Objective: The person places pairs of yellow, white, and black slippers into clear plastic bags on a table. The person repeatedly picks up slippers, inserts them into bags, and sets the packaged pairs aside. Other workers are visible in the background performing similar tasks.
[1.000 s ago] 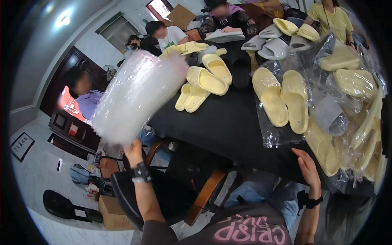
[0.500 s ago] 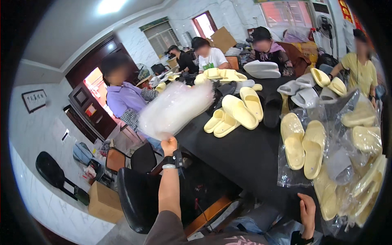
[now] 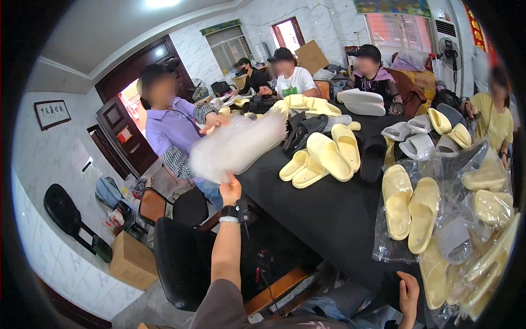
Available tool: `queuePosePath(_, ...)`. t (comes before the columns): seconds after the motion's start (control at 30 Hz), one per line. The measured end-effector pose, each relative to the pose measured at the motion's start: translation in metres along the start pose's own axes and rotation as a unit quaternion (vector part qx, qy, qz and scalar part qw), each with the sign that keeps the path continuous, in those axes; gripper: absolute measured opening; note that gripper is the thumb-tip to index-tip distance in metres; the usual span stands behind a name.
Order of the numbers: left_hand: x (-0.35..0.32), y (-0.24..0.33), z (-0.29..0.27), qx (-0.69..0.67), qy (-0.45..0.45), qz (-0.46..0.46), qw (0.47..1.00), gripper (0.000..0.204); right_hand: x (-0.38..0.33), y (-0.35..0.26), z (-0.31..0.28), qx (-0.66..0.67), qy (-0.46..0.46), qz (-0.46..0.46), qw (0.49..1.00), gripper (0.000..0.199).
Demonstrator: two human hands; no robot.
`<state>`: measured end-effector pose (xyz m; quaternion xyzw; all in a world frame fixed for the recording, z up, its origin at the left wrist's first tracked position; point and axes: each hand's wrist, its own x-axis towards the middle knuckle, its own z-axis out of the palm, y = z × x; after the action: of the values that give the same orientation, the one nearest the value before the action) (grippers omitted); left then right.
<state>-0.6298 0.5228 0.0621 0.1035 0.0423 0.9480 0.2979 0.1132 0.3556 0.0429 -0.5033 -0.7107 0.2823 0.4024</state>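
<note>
My left hand (image 3: pixel 230 189) stretches forward, closed on the lower edge of a bundle of clear plastic bags (image 3: pixel 235 145), held out above the left side of the black table. A person in a purple shirt (image 3: pixel 172 129) has a hand at the far side of the bundle; whether it grips the plastic I cannot tell. My right hand (image 3: pixel 408 293) is low by the table's near edge, empty, its fingers loosely bent. Close to it lies a pair of cream slippers (image 3: pixel 424 211) on a clear bag. More cream slippers (image 3: pixel 330 156) rest mid-table.
Bagged slippers (image 3: pixel 487 205) crowd the table's right end, with grey slippers (image 3: pixel 421 146) behind. White slippers (image 3: pixel 361 102) stand farther back. Black chairs (image 3: pixel 178 263) and a cardboard box (image 3: pixel 133 260) are on the left. Several people sit or stand around the black table (image 3: pixel 307 219).
The person in purple now shows a hand at the bag bundle, where it was hidden before. My left hand still holds the bundle out. The whole view has shifted slightly.
</note>
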Motion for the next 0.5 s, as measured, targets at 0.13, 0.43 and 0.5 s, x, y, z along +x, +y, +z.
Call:
queuePosePath(0.13, 0.036, 0.052, -0.003, 0.0, -0.085, -0.002, 0.996, 0.028, 0.002, -0.007, 0.009, 0.026, -0.007, -0.01, 1.0, 0.024)
queuePosePath(0.43, -0.023, 0.018, 0.104, 0.228, 0.061, -0.092, 0.967, 0.035, -0.007, 0.007, 0.004, -0.013, 0.028, -0.023, 0.999, 0.022)
queuePosePath(0.5, -0.045, 0.016, 0.124, 0.229, -0.026, -0.091, 0.969, 0.045, 0.0, -0.003, 0.005, -0.005, 0.036, -0.016, 0.999, 0.02)
